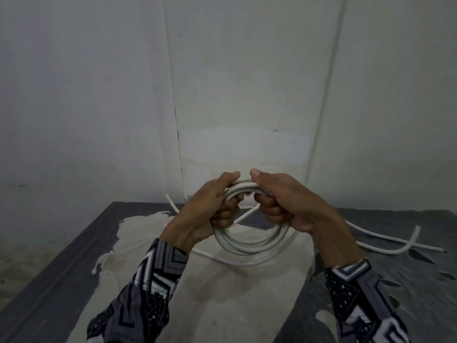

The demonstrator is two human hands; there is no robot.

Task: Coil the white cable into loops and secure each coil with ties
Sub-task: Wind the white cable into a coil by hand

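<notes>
**Ana:** Patterned sleeves (153, 276) fill the bottom of the shot, closest to us, and above them both hands are up off the bench (61, 268).

**Ben:** And both are busy. The left hand (197, 216) has its grip wrapped tight around the left side of the white cable (249, 243) coil, thumb over the top. The right hand (289, 206) is clamped the same way on the right side, thumbs nearly meeting at the crown.

**Ana:** So where does the coil sit relative to those grips?

**Ben:** It hangs between and below them, roughly upright and facing us, several turns stacked close together. The hands pinch the upper arc; the lower arc swings free just above the bench.

**Ana:** The loose tail?

**Ben:** That's what matters. One outer strand drops wider than the rest and runs off low to the right, toward the slack cable (385, 243) lying across the dark bench. So I'd judge the right hand is the nearer one to feed more in.

**Ana:** How's the cable itself look?

**Ben:** Smooth, round, off-white, fairly stiff by the way the loops hold their curve. No tie on the coil that I can see yet.
</notes>
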